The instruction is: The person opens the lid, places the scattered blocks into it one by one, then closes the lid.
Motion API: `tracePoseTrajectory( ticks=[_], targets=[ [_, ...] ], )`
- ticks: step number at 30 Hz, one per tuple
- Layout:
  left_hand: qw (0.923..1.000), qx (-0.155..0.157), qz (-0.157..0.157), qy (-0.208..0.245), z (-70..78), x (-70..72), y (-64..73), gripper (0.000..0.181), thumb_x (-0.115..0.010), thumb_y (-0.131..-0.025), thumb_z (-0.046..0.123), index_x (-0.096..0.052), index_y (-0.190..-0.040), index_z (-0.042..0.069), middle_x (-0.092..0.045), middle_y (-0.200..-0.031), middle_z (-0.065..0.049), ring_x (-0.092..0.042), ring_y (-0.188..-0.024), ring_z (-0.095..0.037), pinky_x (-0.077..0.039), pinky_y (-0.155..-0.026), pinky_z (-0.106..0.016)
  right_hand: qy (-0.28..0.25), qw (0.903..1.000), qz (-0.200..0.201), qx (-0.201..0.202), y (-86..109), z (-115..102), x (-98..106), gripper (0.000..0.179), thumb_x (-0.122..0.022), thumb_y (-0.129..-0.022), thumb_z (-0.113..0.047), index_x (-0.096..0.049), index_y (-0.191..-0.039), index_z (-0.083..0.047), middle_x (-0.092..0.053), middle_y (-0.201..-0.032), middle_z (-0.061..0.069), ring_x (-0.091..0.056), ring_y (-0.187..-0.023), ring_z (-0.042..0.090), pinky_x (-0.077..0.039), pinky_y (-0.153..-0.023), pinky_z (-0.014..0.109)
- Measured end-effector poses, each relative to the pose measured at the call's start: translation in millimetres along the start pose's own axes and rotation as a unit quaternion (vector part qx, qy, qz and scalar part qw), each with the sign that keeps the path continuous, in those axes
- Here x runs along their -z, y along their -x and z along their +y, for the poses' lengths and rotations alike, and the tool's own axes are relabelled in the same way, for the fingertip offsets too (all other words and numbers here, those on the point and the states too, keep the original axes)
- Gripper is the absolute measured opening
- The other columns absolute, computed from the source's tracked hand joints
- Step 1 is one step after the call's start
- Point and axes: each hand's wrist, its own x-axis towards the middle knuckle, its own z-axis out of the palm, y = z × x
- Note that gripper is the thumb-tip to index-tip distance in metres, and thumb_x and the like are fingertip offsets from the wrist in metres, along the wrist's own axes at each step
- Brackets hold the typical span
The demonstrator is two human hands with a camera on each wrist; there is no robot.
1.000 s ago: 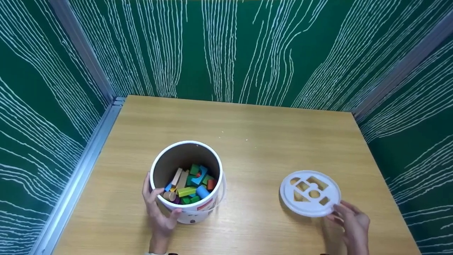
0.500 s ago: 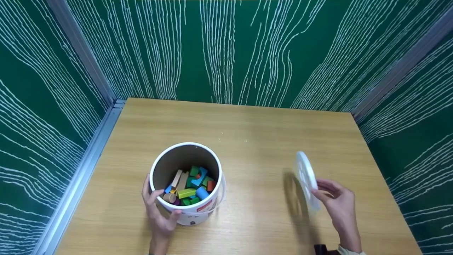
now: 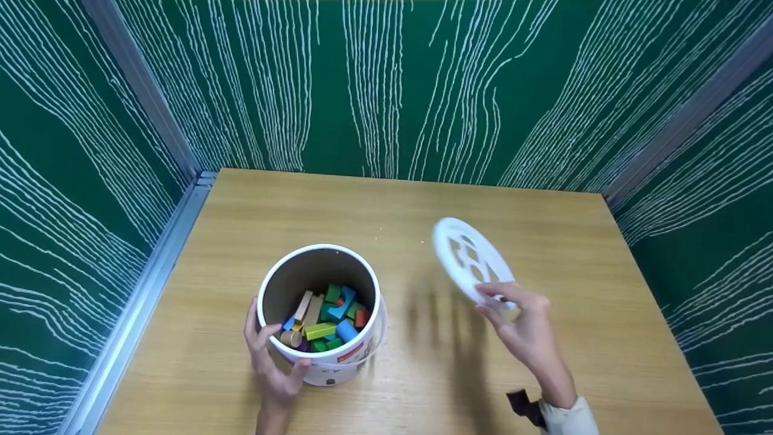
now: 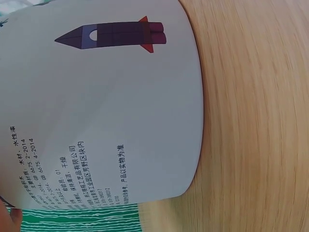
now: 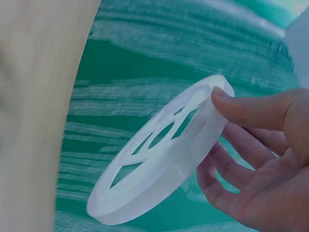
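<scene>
A white bucket (image 3: 331,376) stands on the table, its top uncovered. Colourful wooden blocks (image 3: 320,330) lie inside it, among them cylinders, bars and an arch. My left hand (image 3: 275,365) grips the bucket's near left side, with a finger hooked over the rim and the thumb against the outer wall. The left wrist view shows the bucket's printed wall (image 4: 111,96) close up. To the right, my right hand (image 3: 519,323) pinches a round white lid (image 3: 450,257) by its edge. Cut through the lid are holes of different shapes. It hangs tilted above the table, apart from the bucket.
The wooden table (image 3: 386,199) is bounded by green walls (image 3: 329,90) with white wavy lines and by metal frame posts (image 3: 142,78). A thin white bucket handle (image 3: 381,329) hangs down on the bucket's right side. Small white specks lie behind the bucket.
My right hand has lifted the lid from low on the right, turned it on edge, and carried it left and away from me, nearer the bucket. The left hand and bucket have stayed put.
</scene>
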Motion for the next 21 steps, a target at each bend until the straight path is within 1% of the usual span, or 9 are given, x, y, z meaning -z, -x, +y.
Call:
tracePoseTrajectory(
  ticks=[2, 5, 8, 10, 12, 16, 19, 21],
  targets=[
    [1.0000, -0.001, 0.000, 0.003, -0.4, 0.1, 0.2, 0.071, -0.064, -0.082, 0.054, -0.044, -0.106, -0.009, -0.027, -0.140, -0.038, -0.030, -0.135, -0.034, -0.029, -0.109, -0.037, -0.009, 0.9988, -0.016, 0.046, -7.6, -10, -8, 0.044, -0.082, -0.054, 0.017, -0.074, -0.090, -0.007, -0.072, -0.088, 0.003, -0.066, -0.076, 0.018, -0.050, -0.074, 0.017],
    [1.0000, -0.007, 0.001, -0.001, -1.8, 0.1, 0.9, 0.072, -0.063, -0.082, 0.055, -0.044, -0.107, -0.010, -0.027, -0.140, -0.038, -0.030, -0.134, -0.034, -0.028, -0.110, -0.036, -0.027, 0.9940, -0.053, 0.092, -16.9, -26, -17, 0.045, -0.080, -0.055, 0.018, -0.074, -0.091, -0.007, -0.072, -0.092, 0.001, -0.065, -0.083, 0.016, -0.050, -0.079, 0.018],
    [0.9999, -0.009, 0.000, -0.009, -2.3, -0.3, 1.2, 0.072, -0.061, -0.083, 0.056, -0.044, -0.109, -0.009, -0.028, -0.140, -0.037, -0.030, -0.135, -0.032, -0.027, -0.110, -0.033, -0.032, 0.9865, -0.088, 0.135, -24.3, -40, -24, 0.042, -0.078, -0.059, 0.016, -0.074, -0.092, -0.009, -0.072, -0.093, -0.001, -0.063, -0.085, 0.014, -0.049, -0.079, 0.025],
    [0.9999, -0.006, -0.002, -0.011, -0.9, -0.3, 0.8, 0.072, -0.061, -0.083, 0.056, -0.044, -0.110, -0.008, -0.028, -0.140, -0.037, -0.030, -0.135, -0.031, -0.026, -0.110, -0.032, -0.030, 0.9804, -0.106, 0.163, -28.8, -49, -30, 0.039, -0.078, -0.061, 0.015, -0.074, -0.091, -0.010, -0.072, -0.093, -0.002, -0.061, -0.085, 0.015, -0.048, -0.078, 0.031],
    [0.9999, 0.002, -0.007, -0.007, 1.0, 0.5, 0.2, 0.071, -0.062, -0.083, 0.055, -0.044, -0.111, -0.008, -0.027, -0.141, -0.037, -0.029, -0.136, -0.030, -0.025, -0.111, -0.031, -0.028, 0.9740, -0.121, 0.189, -33.2, -56, -36, 0.037, -0.077, -0.062, 0.014, -0.074, -0.091, -0.010, -0.071, -0.091, -0.002, -0.060, -0.085, 0.017, -0.047, -0.075, 0.034],
    [0.9995, 0.018, -0.025, 0.009, 1.2, 5.6, -0.7, 0.071, -0.067, -0.081, 0.047, -0.043, -0.115, -0.010, -0.025, -0.142, -0.037, -0.027, -0.136, -0.031, -0.024, -0.110, -0.032, -0.047, 0.9612, -0.151, 0.226, -40.0, -67, -53, 0.033, -0.077, -0.065, 0.010, -0.074, -0.090, -0.010, -0.071, -0.090, -0.002, -0.061, -0.086, 0.017, -0.045, -0.073, 0.034],
    [0.9985, 0.016, -0.044, 0.029, -6.7, 12.5, 0.0, 0.078, -0.074, -0.077, 0.039, -0.038, -0.122, -0.014, -0.023, -0.143, -0.036, -0.025, -0.137, -0.034, -0.024, -0.111, -0.033, -0.074, 0.9494, -0.172, 0.252, -41.9, -71, -69, 0.031, -0.075, -0.066, 0.010, -0.073, -0.089, -0.011, -0.071, -0.090, -0.002, -0.062, -0.088, 0.016, -0.045, -0.075, 0.034],
    [0.9976, 0.012, -0.061, 0.029, -13.9, 17.1, 0.6, 0.084, -0.076, -0.075, 0.037, -0.034, -0.127, -0.014, -0.021, -0.146, -0.033, -0.023, -0.137, -0.036, -0.022, -0.111, -0.035, -0.091, 0.9417, -0.190, 0.263, -40.7, -72, -78, 0.030, -0.073, -0.067, 0.011, -0.073, -0.088, -0.011, -0.071, -0.090, -0.003, -0.062, -0.090, 0.016, -0.046, -0.078, 0.035]
  ],
)
